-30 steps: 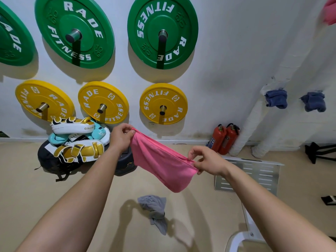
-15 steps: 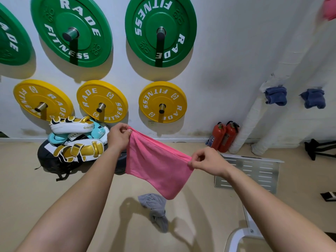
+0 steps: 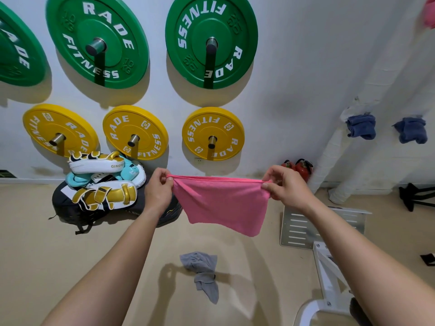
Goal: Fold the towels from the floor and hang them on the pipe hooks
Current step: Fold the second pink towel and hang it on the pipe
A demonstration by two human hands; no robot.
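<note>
My left grip (image 3: 158, 191) and right grip (image 3: 286, 188) are both raised in front of me. Each pinches a top corner of the pink towel (image 3: 223, 203) between thumb and curled fingers, so its upper edge is pulled taut and about level between them. The cloth hangs free in the air below that edge, its lower right corner dropping lowest. Beneath it, on the beige floor (image 3: 70, 267), a grey towel (image 3: 203, 271) lies crumpled, apart from everything else. At my lower right stands a white metal frame (image 3: 329, 274), and just past it a slotted silver plate (image 3: 299, 229) lies on the floor. Farther left, by the wall, striking pads (image 3: 103, 180) in white, gold and turquoise are piled on a black bag (image 3: 68, 205). Two red extinguishers (image 3: 303, 169) stand at the foot of the wall, partly hidden behind my right grip. To their right two white wrapped pipes (image 3: 329, 158) rise along the wall. A folded blue towel (image 3: 361, 125) hangs on the nearer pipe and a second blue towel (image 3: 412, 130) on the farther one. A pink cloth (image 3: 430, 12) shows at the top right corner, cut off by the edge. On the wall (image 3: 294, 67) three yellow plates (image 3: 213, 134) sit on pegs in a row, with green plates (image 3: 210, 41) on pegs above them.
</note>
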